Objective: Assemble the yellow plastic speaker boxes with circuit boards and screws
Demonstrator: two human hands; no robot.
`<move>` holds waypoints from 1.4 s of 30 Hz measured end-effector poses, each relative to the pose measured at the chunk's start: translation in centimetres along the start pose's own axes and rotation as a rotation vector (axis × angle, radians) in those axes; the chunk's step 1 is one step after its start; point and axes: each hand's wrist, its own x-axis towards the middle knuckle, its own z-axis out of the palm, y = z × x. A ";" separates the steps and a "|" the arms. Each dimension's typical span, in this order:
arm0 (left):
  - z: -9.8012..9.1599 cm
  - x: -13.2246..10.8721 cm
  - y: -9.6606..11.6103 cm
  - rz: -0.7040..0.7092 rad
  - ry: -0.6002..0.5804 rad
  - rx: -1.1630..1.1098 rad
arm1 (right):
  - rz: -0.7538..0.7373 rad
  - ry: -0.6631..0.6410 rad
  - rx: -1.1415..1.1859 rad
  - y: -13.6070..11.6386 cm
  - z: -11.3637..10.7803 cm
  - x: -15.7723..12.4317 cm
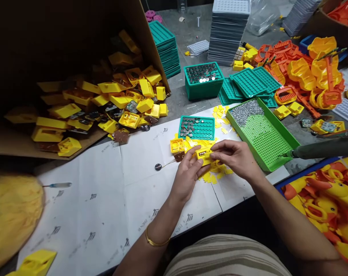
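Observation:
My left hand (pixel 187 172) is closed around a small yellow plastic battery housing (pixel 204 154), whose open slot shows metal inside. At the housing's right end, the thumb and fingers of my right hand (pixel 235 157) are pinched together; any small part between them is hidden. Just left of it stands another yellow housing (pixel 177 145) with a brown piece under it, and a wire runs to a round black speaker (pixel 158 167). Beneath and around my hands lie loose yellow plastic covers (pixel 214 177). Beyond them sits a teal tray (pixel 205 128) partly filled with button cells.
A green tray of screws (pixel 285 143) lies right, a power screwdriver (pixel 320 150) reaching over it. A teal box of button cells (pixel 204 90) stands behind. At left a carton (pixel 159 57) spills yellow housings (pixel 110 87); a screwdriver (pixel 59 185) lies nearby. Duck toys (pixel 331 207) fill the lower right.

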 end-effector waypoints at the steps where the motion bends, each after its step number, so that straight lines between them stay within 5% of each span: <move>1: 0.1 -0.1 -0.1 0.003 -0.006 0.014 | 0.001 0.013 -0.016 0.0 0.4 -0.2; 9: -0.1 0.1 -0.5 0.059 -0.009 0.006 | -0.096 0.028 -0.208 0.0 1.9 -0.1; 18: -0.4 0.8 -1.2 0.090 0.055 0.020 | -0.368 0.013 -0.656 0.4 2.2 -0.1; 32: 0.0 0.4 -0.9 0.069 -0.017 -0.082 | -0.092 0.074 -0.126 1.3 1.4 -0.4; 38: -0.2 0.5 -1.3 0.073 0.001 -0.045 | -0.081 0.019 -0.217 0.8 1.5 0.0; 42: -0.2 0.5 -1.5 0.087 0.026 0.022 | -0.252 0.008 -0.398 0.1 2.4 -0.8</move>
